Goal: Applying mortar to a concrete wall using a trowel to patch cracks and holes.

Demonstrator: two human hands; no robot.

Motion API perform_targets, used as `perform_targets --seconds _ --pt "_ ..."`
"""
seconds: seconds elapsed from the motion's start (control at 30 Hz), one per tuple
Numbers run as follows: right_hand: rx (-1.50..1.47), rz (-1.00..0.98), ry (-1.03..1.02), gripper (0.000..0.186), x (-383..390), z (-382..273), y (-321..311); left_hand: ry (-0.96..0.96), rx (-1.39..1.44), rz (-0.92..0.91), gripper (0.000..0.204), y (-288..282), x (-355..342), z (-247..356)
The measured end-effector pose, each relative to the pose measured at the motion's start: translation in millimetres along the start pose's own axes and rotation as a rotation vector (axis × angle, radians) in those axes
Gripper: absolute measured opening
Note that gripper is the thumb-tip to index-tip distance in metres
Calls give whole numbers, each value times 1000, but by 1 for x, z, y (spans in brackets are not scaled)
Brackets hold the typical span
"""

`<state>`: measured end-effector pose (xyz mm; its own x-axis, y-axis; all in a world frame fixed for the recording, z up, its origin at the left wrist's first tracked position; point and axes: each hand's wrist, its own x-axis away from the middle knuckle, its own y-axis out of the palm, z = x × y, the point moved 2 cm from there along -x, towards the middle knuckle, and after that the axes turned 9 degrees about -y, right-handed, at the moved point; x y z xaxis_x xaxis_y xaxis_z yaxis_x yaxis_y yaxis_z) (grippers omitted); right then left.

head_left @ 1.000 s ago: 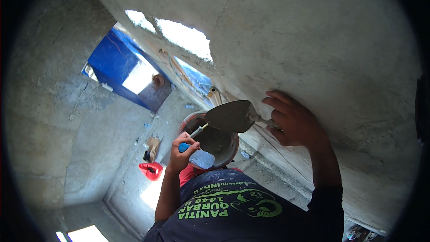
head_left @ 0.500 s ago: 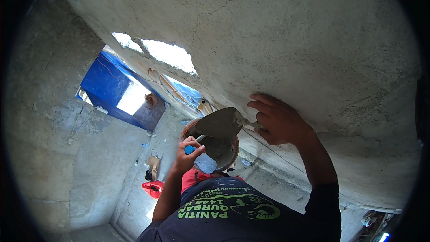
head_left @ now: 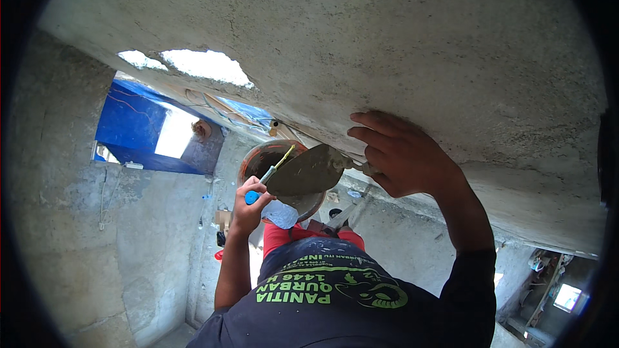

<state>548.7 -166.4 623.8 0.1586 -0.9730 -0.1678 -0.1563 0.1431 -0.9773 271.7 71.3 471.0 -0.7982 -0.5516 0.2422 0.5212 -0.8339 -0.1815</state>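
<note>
Right hand [head_left: 405, 156] pinching handle of grey leaf-shaped metal trowel [head_left: 306, 173], blade toward 9 o'clock. Left hand [head_left: 247, 214] closed round thin pale yellow-tipped stick [head_left: 282, 159], pointing 1 o'clock.

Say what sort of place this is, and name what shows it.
Probably a room being built or repaired: the bare wall is cracked and has ragged holes, and the right hand holds a trowel near a bucket.

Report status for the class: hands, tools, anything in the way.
Right hand gripping trowel by its handle. Left hand holding slim yellow-tipped tool. Trowel blade blocks view of part of bucket.
</note>
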Motion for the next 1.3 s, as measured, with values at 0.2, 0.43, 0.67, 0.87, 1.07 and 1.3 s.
perform_targets --seconds 0.2,0.43,0.67,0.87,1.07,1.3 --pt "-30 30 46 22 2 3 8 2 -70 -27 17 0 -9 -13" --pt "58 19 71 20 -2 2 8 -43 -45 -93 24 -8 -17 -32" --pt "171 92 98 12 1 -5 14 -76 -45 -199 24 5 -35 -50" --pt "265 31 126 12 -3 -16 28 25 -153 -362 24 17 -38 -58" --pt "169 63 171 17 2 -30 50 56 -151 -467 27 33 -41 -81" --pt "-34 159 272 20 39 -53 100 24 -165 -540 29 41 -44 -99"
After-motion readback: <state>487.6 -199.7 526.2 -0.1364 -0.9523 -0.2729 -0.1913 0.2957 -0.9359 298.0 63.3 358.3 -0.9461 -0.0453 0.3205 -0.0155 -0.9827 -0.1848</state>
